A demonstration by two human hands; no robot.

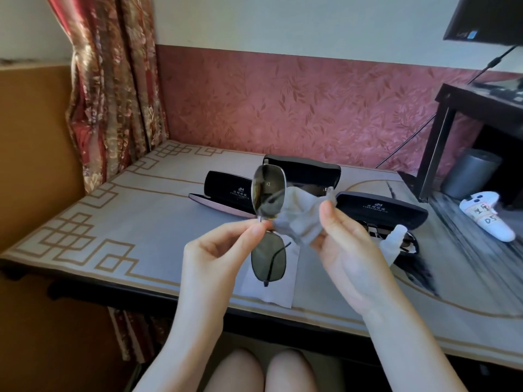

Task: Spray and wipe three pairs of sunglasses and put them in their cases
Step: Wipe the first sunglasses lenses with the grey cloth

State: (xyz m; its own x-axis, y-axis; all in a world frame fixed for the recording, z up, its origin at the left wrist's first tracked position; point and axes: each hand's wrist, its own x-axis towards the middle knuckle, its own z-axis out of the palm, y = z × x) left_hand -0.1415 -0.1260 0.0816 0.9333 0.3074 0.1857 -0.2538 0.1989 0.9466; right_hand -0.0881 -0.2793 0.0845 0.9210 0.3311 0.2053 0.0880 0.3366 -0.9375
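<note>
The left hand [223, 250] is raised above the table [141, 222], thumb and forefinger pinched on the bridge of the sunglasses [268, 190], the other fingers curled behind. The sunglasses stand on end in the air, one dark lens at 12 o'clock from the pinch, the other at 6 o'clock, with an arm folded across each. At 3 o'clock from the upper lens a pale cloth [297, 219] is bunched against the frame. The right hand [342, 241] holds this cloth, thumb closed on it against the fingers. The two hands are near each other but do not touch.

At the far left a patterned curtain [113, 94] hangs by the table corner. At 9 o'clock from the sunglasses a left case [229, 190] lies open. At 12 o'clock a back case [308, 168] is open too, its inside mostly hidden by the lens and cloth. Under the lower lens, at 6 o'clock, a white tissue [280, 292] lies flat on the table. At 3 o'clock from the right hand a right case [390, 207] is open with a second pair [373, 232] inside, partly covered by the fingers. A small clear bottle [392, 246] lies just in front of that case. Further right, off the table, are a white controller [489, 219], a grey bin [471, 174] and a black stand [441, 137].
</note>
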